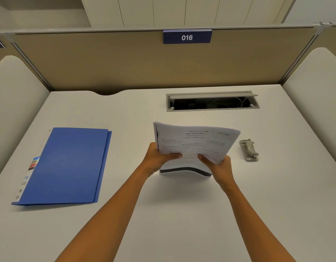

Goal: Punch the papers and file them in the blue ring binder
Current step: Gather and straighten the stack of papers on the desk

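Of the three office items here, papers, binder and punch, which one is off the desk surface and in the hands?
The stack of papers: left hand and right hand grip it, while the blue ring binder and hole punch lie untouched.

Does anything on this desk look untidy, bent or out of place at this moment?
Only the paper stack: its sheets are fanned unevenly at the top edge and the bottom edge bows where the left hand and right hand grip it. The blue binder lies closed and flat.

A white desk (182,214) sits inside tan partition panels (125,63) bearing a "016" sign (187,37).
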A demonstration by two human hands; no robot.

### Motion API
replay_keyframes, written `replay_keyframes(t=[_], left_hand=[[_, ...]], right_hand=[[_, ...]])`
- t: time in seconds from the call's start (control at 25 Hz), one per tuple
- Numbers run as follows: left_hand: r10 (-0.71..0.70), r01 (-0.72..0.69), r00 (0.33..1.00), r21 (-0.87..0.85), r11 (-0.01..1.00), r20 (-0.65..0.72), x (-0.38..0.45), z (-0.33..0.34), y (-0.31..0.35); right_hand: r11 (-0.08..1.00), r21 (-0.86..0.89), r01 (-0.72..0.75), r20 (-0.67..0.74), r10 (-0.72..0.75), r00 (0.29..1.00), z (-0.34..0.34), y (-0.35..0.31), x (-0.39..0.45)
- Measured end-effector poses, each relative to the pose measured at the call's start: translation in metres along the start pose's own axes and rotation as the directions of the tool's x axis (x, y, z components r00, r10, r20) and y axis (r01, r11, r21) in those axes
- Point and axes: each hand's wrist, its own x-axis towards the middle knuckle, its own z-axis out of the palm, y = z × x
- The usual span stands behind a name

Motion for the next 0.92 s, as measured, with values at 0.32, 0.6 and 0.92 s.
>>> replay_keyframes(t=[0.32,0.6,0.92], left_hand=[[-0.024,0.022,1.0,0.105,0.994,0.016,0.005,0.0,-0.004],[-0.189,0.18,0.98,0.117,0.977,0.065,0.021,0.01,-0.007],[-0.412,0.4,0.911,0.203,0.894,0.02,0.021,0.022,-0.042]], right_hand=[[0.999,-0.037,-0.025,0.032,0.026,0.999,-0.007,0.002,0.003],[0.976,-0.179,-0.124,0.063,0.138,0.988,-0.03,0.017,0.009],[0.885,-0.387,-0.26,0.065,0.307,0.95,-0.048,0.052,0.012]])
